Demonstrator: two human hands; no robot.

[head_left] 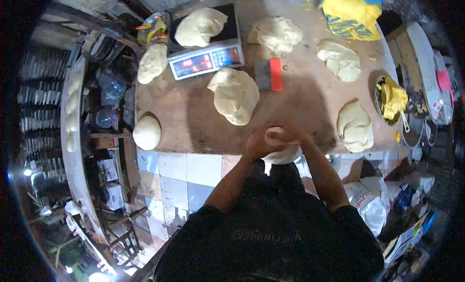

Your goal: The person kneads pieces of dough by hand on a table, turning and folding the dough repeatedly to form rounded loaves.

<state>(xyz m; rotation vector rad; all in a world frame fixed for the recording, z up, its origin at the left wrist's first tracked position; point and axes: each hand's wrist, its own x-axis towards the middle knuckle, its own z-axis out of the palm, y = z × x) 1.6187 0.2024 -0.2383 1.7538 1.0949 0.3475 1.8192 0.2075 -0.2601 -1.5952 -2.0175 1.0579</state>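
Observation:
At the table's near edge, my left hand (260, 144) and my right hand (291, 133) are closed round a pale dough ball (282, 155) from both sides. Part of the ball shows between the hands, and the rest bulges out below them. Just beyond them lies a loose, soft dough piece (234, 95). Right of that piece is a dough scraper (275, 74) with a red grip and a grey blade. Farther left, a digital scale (207, 60) carries another dough piece (199, 28). A smooth round dough ball (147, 133) sits at the near left corner.
More dough lies on the wooden table (305, 102), including a lump (355, 126) at the right. Yellow fat (351, 15) fills the far right corner, and a bowl (380, 100) of it stands at the right edge. Left is a long board (76, 151); tiled floor (186, 170) shows below.

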